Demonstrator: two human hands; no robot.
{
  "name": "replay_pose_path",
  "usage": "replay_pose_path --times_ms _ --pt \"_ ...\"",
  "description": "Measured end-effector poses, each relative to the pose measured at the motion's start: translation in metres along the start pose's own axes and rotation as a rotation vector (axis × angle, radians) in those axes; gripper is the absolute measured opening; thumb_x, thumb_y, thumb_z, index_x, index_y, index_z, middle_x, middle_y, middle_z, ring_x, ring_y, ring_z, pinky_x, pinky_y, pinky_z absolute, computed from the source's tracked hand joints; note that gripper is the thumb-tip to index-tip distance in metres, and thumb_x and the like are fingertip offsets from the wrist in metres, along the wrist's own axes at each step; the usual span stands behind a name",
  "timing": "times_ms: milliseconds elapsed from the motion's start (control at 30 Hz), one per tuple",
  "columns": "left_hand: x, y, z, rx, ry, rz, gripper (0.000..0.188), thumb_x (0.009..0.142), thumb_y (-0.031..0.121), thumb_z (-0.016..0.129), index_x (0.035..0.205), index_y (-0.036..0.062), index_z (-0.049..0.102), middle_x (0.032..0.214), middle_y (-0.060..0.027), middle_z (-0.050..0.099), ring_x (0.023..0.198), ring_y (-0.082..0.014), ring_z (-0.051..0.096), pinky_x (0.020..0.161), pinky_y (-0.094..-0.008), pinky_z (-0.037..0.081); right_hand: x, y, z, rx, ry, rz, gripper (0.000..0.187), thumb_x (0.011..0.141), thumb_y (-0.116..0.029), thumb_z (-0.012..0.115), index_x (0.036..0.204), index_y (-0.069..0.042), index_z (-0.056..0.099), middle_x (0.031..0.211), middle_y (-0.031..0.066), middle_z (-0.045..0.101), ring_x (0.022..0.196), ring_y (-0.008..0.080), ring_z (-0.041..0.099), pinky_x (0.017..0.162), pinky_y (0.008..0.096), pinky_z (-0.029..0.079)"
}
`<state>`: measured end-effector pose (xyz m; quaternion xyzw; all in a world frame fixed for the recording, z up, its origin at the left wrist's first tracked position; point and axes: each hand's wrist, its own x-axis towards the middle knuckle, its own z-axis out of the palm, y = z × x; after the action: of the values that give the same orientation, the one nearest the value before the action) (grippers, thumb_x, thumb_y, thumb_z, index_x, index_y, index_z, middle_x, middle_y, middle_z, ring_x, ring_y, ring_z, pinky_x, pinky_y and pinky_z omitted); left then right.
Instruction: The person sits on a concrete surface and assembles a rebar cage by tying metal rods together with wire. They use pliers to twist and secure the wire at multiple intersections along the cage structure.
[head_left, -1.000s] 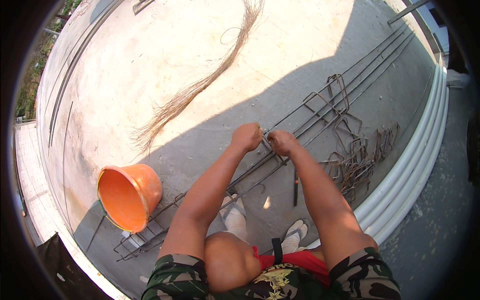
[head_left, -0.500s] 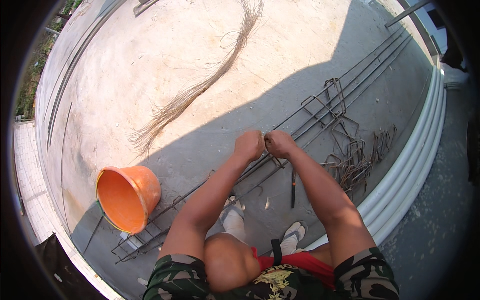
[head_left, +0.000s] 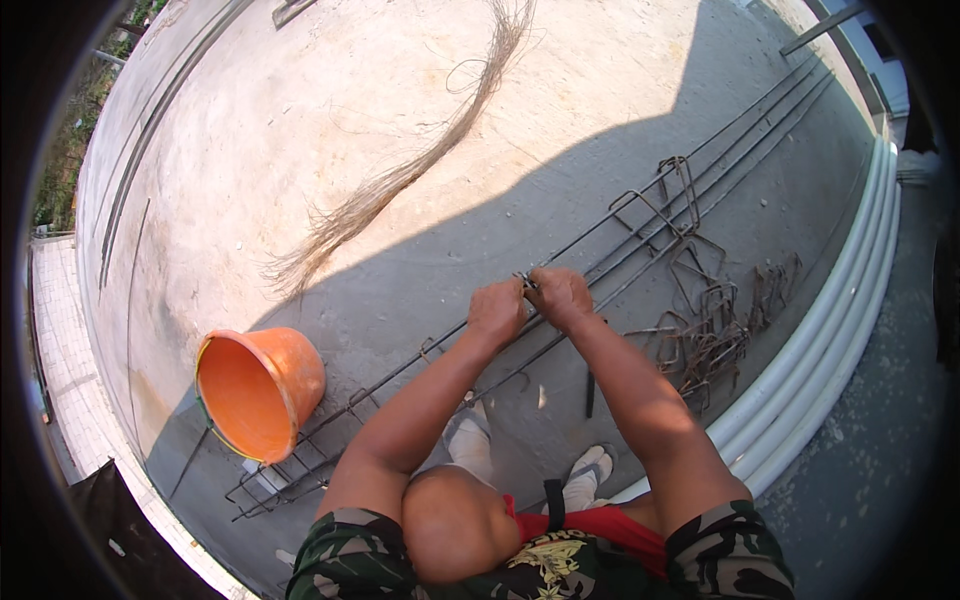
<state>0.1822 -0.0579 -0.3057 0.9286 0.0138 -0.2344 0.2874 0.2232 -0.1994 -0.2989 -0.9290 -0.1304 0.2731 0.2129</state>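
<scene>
My left hand (head_left: 497, 309) and my right hand (head_left: 561, 297) are both closed, side by side above the long steel reinforcing bars (head_left: 640, 243). A small dark piece of metal (head_left: 524, 281) shows between the two fists; its kind is hidden by the fingers. The bars run from lower left to upper right beneath my hands. Square bent stirrups (head_left: 683, 190) hang on them farther right, and more sit at the lower left end. A thin dark bar-shaped tool (head_left: 590, 395) lies on the floor beside my right forearm.
An orange bucket (head_left: 312, 375) lies tipped at the left. Beyond the bars a long bundle of thin wire (head_left: 415, 165) is spread on the sunlit concrete. Loose stirrups (head_left: 715, 340) are heaped at the right, near several long white pipes (head_left: 835, 355).
My right hand has turned and its knuckles are a little higher against the left. More of the dark metal now shows between the fists. The whole view has shifted slightly.
</scene>
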Motion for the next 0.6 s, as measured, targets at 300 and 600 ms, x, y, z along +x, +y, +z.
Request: replay_pose_path --times_ms 300,600 --pt "-0.011 0.002 0.005 0.022 0.354 0.060 0.015 0.087 0.018 0.057 0.091 0.0048 0.060 0.083 -0.0204 0.065 0.082 -0.0396 0.063 0.073 -0.0492 0.047 0.005 0.010 0.004 0.018 0.004 -0.070 0.022 0.084 -0.029 0.065 0.088 -0.008 0.065 0.086 0.0159 0.067 0.084 0.0372 0.064 0.073 0.0468 0.050" --pt "0.007 -0.027 0.013 -0.310 0.203 -0.164 0.026 0.081 0.026 0.068 0.091 0.0025 0.063 0.084 -0.0194 0.066 0.081 -0.0370 0.064 0.070 -0.0434 0.048 0.008 -0.002 -0.012 -0.088 -0.104 -0.056 0.024 0.084 -0.030 0.065 0.093 -0.008 0.067 0.089 0.0181 0.067 0.088 0.0369 0.064 0.076 0.0469 0.050"
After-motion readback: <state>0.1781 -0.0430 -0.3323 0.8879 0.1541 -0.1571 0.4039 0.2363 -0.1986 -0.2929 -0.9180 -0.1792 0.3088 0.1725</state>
